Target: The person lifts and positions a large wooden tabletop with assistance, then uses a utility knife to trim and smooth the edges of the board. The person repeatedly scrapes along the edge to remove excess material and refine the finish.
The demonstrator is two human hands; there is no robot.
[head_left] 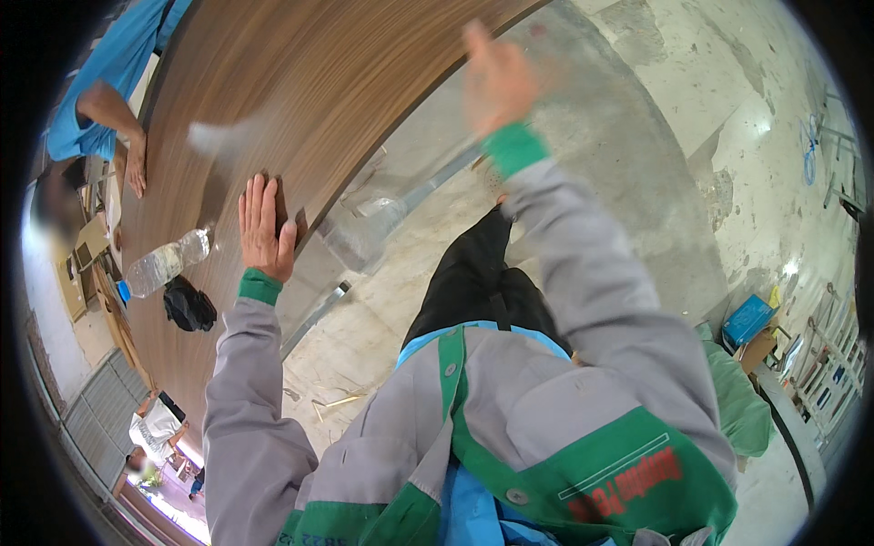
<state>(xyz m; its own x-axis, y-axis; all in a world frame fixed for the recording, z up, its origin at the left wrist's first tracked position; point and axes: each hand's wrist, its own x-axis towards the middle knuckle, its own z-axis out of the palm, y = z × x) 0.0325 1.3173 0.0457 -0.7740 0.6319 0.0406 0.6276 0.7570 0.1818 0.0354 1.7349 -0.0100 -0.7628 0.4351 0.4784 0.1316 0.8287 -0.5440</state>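
My left hand [261, 229] lies flat on a brown wood-grain tabletop [300, 100], close to its near edge, fingers stretched out and holding nothing. My right hand [499, 82] is raised by the edge farther along, at the upper middle. Motion smears its fingers, so I cannot make out whether anything is in them. To the left of my left hand, a clear plastic bottle [168, 261] with a blue cap lies on its side on the wood. Next to the bottle sits a small black bundle [188, 305]. A pale blurred patch [218, 136] shows on the wood; I cannot tell what it is.
Across the tabletop, a co-worker in blue rests a hand [136, 166] on its far side. Metal bars [314, 318] and a transparent plastic item [360, 237] show below the near edge. At the right stand a blue box [748, 318], green sheeting [733, 400] and a metal rack [830, 364].
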